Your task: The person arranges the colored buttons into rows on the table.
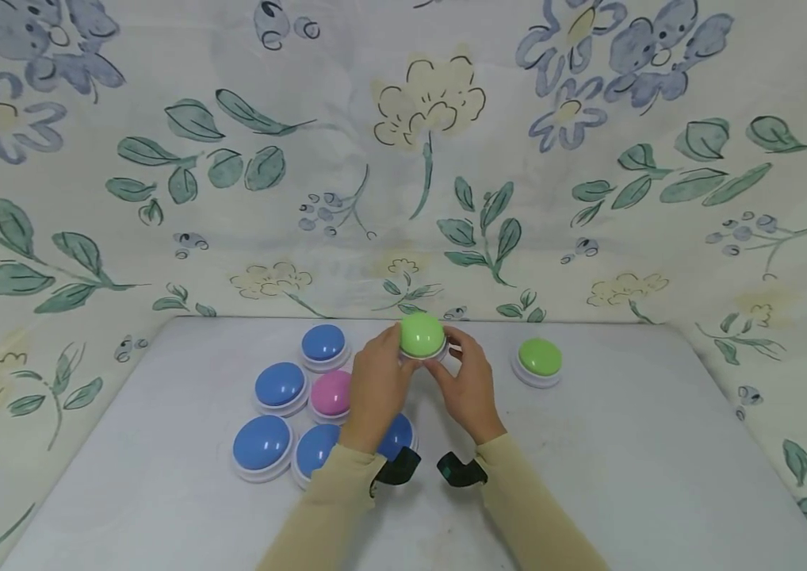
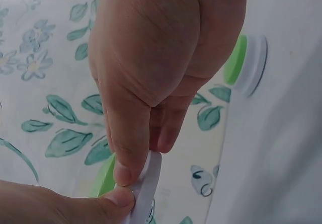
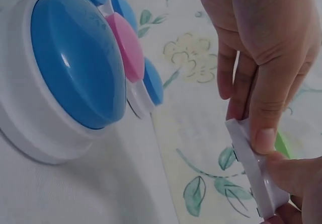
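A push button (image 1: pixel 422 335) with a glossy green dome and white base is held up between both hands near the back of the table. My left hand (image 1: pixel 380 385) grips its left side, and my right hand (image 1: pixel 472 387) pinches the right side. Both thumbs meet low on the white rim, as the left wrist view shows. In the right wrist view the button's base (image 3: pixel 255 173) is tilted on edge, its underside partly visible. Another green button (image 1: pixel 540 358) sits on the table to the right of my hands.
Several blue buttons (image 1: pixel 281 384) and a pink button (image 1: pixel 330 393) stand grouped left of my hands. My left forearm partly covers some. A flower-printed cloth (image 1: pixel 428 159) rises behind the white table (image 1: pixel 589 476).
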Demonstrator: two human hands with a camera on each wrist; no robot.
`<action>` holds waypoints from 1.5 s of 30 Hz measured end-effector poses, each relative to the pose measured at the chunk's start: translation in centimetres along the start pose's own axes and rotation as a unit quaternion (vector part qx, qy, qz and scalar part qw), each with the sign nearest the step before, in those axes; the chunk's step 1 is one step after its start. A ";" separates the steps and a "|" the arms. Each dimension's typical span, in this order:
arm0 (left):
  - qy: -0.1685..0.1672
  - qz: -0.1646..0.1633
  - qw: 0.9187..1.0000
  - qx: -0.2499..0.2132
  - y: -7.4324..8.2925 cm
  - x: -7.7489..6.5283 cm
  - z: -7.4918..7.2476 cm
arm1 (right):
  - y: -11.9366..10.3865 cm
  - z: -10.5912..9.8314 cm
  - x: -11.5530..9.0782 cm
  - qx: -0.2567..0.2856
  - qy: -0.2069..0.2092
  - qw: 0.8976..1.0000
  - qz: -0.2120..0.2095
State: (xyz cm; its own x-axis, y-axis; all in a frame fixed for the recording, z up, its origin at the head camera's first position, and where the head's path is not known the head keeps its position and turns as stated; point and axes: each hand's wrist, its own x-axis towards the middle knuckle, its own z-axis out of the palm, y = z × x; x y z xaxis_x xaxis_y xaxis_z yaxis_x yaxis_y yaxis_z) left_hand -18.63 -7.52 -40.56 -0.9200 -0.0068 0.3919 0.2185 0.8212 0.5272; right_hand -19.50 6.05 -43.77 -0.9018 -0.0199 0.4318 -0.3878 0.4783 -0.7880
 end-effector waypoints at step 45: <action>0.040 -0.022 0.996 -0.071 4.0 -0.9 8.0 | 5.0 -4.3 -0.9 0.003 0.009 0.997 0.075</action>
State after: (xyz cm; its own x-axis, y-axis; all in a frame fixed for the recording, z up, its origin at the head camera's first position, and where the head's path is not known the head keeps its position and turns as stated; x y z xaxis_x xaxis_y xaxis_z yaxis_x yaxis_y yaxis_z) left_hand -19.50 0.33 -44.88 -0.9019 -0.0909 0.4222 0.2279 0.7302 0.6441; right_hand -19.79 12.29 -46.22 -0.9461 0.0680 0.3168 -0.2497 0.4698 -0.8467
